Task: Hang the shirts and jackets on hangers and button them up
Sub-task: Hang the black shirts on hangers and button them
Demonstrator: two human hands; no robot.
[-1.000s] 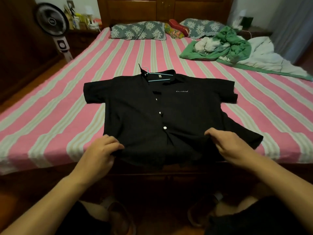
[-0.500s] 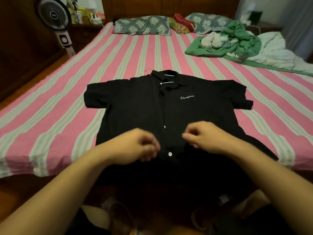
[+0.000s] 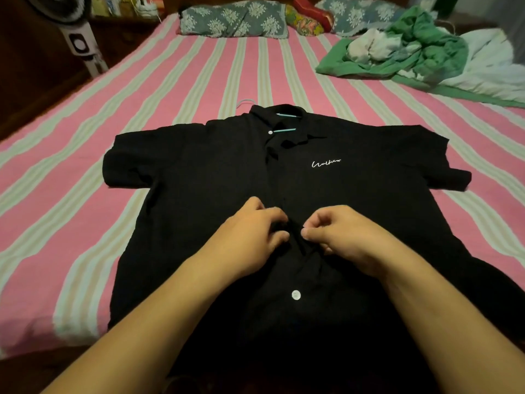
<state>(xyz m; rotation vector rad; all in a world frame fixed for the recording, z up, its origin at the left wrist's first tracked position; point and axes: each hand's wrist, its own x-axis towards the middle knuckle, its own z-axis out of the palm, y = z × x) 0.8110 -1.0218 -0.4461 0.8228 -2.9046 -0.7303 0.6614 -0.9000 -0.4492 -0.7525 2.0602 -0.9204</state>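
Two hands meet at the middle of a black short-sleeved shirt (image 3: 204, 194) spread flat, front up, across the near edge of the bed (image 3: 176, 89), its hem hanging over that edge. White script is stitched on the chest panel toward the bed's right side; it is too loose a scrawl to read with any certainty. A teal hanger (image 3: 285, 129) shows inside the open collar, its pale hook (image 3: 245, 100) poking out onto the striped cover behind the neck.

Compared with half a second ago, both hands have closed in on the placket: then they hovered a little apart above the cloth, now they are nearly touching each other and are bunching fabric between them. The view has also drawn nearer to the shirt.

The left hand (image 3: 250, 234) lies knuckles up, its fingers curled down and pinching the placket edge. The right hand (image 3: 341, 237) mirrors it, thumb and forefinger pinched tight on the opposite edge, the other fingers tucked under. Both forearms reach in from the near side. One white button (image 3: 296, 295) sits fastened below the hands, another (image 3: 270, 132) at the collar.

Toward the far right corner lies a crumpled green and white blanket (image 3: 426, 52); patterned pillows (image 3: 233, 22) line the head edge.
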